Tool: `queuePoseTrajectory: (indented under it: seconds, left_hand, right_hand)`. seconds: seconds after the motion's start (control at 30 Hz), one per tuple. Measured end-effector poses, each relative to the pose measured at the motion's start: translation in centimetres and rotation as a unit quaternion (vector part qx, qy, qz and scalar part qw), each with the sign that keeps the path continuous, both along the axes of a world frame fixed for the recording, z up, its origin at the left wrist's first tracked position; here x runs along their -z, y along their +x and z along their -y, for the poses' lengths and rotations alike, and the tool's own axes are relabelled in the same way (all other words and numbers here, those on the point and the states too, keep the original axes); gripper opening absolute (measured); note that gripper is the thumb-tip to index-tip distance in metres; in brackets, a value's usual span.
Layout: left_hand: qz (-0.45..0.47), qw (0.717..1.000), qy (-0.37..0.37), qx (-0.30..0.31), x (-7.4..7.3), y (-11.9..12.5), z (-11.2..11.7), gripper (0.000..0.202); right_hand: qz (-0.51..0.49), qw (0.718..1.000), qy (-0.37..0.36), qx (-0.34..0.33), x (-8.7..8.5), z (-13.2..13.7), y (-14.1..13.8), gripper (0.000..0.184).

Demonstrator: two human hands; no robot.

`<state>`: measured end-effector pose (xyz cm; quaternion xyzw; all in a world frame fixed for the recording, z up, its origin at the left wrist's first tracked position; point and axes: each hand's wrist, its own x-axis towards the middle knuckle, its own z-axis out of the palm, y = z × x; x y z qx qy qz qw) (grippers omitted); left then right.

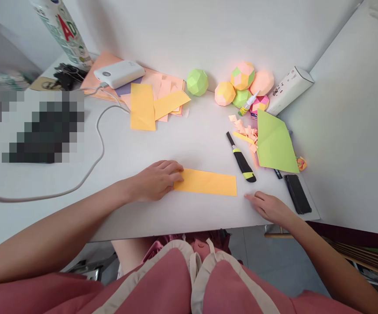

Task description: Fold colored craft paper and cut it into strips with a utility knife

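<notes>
On the table (189,144), left hand (156,181)'s curled fingers (176,174) press one orange strip (208,182); right hand (270,207)'s lie flat, together.

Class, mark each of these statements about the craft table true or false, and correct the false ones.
1. The left hand rests on the left end of the orange strip. True.
2. The right hand holds the knife. False: the knife lies on the table, apart from that hand, which rests open beside the strip.
3. The green sheet lies to the right of the knife. True.
4. The green ball sits on top of the power bank. False: it stands on the table, well to the right of the power bank.
</notes>
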<state>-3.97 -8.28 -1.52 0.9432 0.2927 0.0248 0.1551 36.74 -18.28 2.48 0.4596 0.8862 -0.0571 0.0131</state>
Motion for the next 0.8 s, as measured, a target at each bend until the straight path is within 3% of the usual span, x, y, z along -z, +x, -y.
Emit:
queuePoseTrajectory:
  seconds: [0.07,0.2,0.3,0.47,0.67,0.8]
  left_hand:
    - [-0.018,0.999,0.042,-0.005,-0.1,0.4,0.5,0.024]
    - [-0.085,0.985,0.141,-0.057,-0.6,1.7,2.1,0.020]
    - [-0.096,0.977,0.169,-0.086,-0.6,2.5,2.8,0.028]
    - [0.041,0.983,0.150,-0.102,0.9,2.2,1.2,0.023]
    - [0.055,0.986,0.097,-0.122,2.0,1.2,-0.7,0.052]
    - [0.041,0.988,0.098,-0.107,1.7,1.3,-0.6,0.064]
  right_hand:
    - [-0.038,0.997,0.069,-0.003,0.2,-1.0,-0.6,0.030]
    - [-0.036,0.968,0.224,0.110,1.0,-4.7,-3.1,0.028]
    - [0.019,0.954,0.222,0.199,2.0,-7.9,-5.2,0.038]
    - [0.032,0.949,0.172,0.263,3.7,-10.9,-7.4,0.043]
    - [-0.045,0.948,0.177,0.259,4.3,-10.5,-5.9,0.040]
    - [-0.198,0.969,0.098,0.112,3.1,-8.8,-5.1,0.033]
